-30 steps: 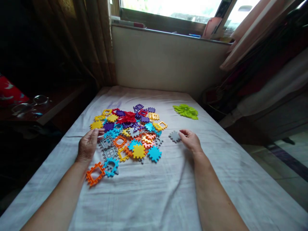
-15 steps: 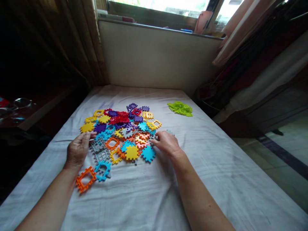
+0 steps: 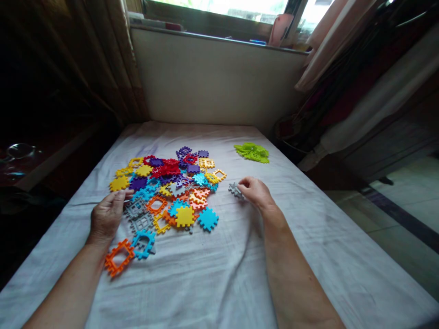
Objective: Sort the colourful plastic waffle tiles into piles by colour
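White sheet [image 3: 185, 283] is lying under coloured heap [image 3: 168, 168] | right hand [image 3: 258, 193] is pinching grey piece [image 3: 234, 188] right of heap, parting colours | left hand [image 3: 106, 217] is flanking heap's left, grip unclear

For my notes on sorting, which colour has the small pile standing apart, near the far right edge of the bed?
The pile is bright lime green, seen in the head view.

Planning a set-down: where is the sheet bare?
Bare sheet lies between the forearms, nearer than the mixed-colour tile pile, and right of the right hand. Crowded: that pile, up to the left hand, and the lime-green tile cluster.
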### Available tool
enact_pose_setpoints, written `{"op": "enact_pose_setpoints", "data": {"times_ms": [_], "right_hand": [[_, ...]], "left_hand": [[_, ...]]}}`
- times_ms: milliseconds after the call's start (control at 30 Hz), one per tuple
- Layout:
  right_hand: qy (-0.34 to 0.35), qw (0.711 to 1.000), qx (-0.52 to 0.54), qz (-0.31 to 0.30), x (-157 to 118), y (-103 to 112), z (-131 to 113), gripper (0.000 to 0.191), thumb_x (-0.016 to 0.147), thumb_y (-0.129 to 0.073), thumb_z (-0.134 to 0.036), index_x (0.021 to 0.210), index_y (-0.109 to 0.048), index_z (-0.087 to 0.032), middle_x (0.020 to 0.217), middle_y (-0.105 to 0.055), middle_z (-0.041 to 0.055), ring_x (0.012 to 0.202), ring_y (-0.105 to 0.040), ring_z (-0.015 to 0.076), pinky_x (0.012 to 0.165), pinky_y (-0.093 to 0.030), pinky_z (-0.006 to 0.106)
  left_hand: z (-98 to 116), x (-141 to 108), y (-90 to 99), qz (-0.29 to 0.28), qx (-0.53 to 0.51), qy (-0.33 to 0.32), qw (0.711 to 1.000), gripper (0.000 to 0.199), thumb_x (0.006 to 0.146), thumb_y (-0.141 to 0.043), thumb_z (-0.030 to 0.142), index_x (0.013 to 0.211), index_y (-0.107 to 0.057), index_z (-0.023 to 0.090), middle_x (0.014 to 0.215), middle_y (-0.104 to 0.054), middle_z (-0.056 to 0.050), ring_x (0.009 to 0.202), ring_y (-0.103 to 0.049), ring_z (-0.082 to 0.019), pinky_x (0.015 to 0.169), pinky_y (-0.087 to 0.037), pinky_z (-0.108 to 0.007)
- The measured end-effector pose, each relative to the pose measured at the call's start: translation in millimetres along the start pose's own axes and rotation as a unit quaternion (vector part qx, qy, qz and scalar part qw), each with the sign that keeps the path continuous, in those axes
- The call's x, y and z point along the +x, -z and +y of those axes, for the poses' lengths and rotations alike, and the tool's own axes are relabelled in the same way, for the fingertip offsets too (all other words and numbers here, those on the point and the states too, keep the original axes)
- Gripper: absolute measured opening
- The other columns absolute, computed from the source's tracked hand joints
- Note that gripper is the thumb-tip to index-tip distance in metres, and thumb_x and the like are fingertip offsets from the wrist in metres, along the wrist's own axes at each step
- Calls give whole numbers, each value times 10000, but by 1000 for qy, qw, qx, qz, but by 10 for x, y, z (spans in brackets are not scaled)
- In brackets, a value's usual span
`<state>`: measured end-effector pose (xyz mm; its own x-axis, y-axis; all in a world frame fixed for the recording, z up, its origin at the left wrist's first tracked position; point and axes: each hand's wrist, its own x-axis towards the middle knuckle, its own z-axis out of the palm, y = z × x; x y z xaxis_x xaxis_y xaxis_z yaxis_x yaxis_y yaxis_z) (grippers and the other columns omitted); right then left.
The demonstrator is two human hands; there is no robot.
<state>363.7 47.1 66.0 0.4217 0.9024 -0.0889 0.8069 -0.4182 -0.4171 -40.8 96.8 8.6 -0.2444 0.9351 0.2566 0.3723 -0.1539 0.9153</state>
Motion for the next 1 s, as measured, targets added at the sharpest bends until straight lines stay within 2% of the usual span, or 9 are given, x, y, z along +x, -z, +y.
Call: {"op": "enact_pose_setpoints", "data": {"times_ms": [167,300,467,533,667,733,800,867,1000], "right_hand": [[50,997,-43,33,10,-133,99,388,854,-675,-400,1206,-698,-237,1261,-663,105,1178,-597,251,957,-454,340],[103,993,-58,9,-51,-266,18,306,860,-666,-308,1161,-721,-296,1302,-644,64,1205,-569,257,1004,-440,376],[22,994,-89,53,-66,-105,-11,333,924,-569,-237,1224,-712,-244,1384,-597,135,1288,-508,327,1009,-419,460],[35,996,-61,55,-95,-24,-92,294,921,-588,-260,1175,-736,-238,1310,-649,127,1219,-562,306,976,-437,431],[204,975,57,-73,-357,-70,-494,174,905,-621,-250,975,-781,-238,967,-756,32,863,-669,169,806,-489,278],[346,929,64,-111,-567,-197,-738,156,867,-672,-233,980,-777,-253,1065,-747,28,978,-663,173,896,-481,286],[456,881,27,-119,-748,-346,-919,245,822,-735,-272,1065,-762,-289,1319,-659,41,1227,-570,225,1045,-418,365],[491,863,-19,-117,-837,-470,-993,297,836,-728,-324,1133,-741,-326,1480,-537,41,1392,-422,268,1122,-337,454],[414,902,-85,-85,-720,-540,-878,275,920,-607,-284,1161,-731,-329,1512,-496,48,1458,-317,277,1142,-277,501]], "left_hand": [[57,-20,-3,7,24,-5,1000,466,788,-568,640,829,-709,198,876,-757,-61,878,-704,-235,908,-564,-405],[128,-52,-17,8,22,-8,1000,463,798,-561,609,883,-720,183,903,-762,-72,855,-705,-219,855,-582,-377],[147,-53,-27,7,10,-3,1000,460,796,-563,594,884,-719,171,882,-758,-74,817,-693,-195,803,-583,-338],[140,-48,-27,4,8,-4,1000,459,799,-562,590,888,-719,169,888,-759,-76,816,-689,-193,799,-579,-335],[131,-44,-32,7,-2,-4,1000,446,796,-561,595,842,-712,179,884,-760,-78,809,-683,-194,777,-574,-331],[128,-45,-36,10,-5,-5,1000,440,789,-566,598,817,-708,182,871,-758,-78,802,-681,-192,768,-573,-324],[122,-47,-37,9,-5,-5,1000,445,785,-566,603,811,-708,182,865,-757,-77,802,-681,-189,774,-571,-319],[111,-46,-37,5,-4,-5,1000,457,787,-559,616,814,-707,184,860,-755,-74,802,-684,-189,780,-571,-320],[69,-30,-35,3,-3,-9,1000,481,797,-539,641,820,-704,190,845,-749,-61,803,-690,-191,774,-570,-316]]}}
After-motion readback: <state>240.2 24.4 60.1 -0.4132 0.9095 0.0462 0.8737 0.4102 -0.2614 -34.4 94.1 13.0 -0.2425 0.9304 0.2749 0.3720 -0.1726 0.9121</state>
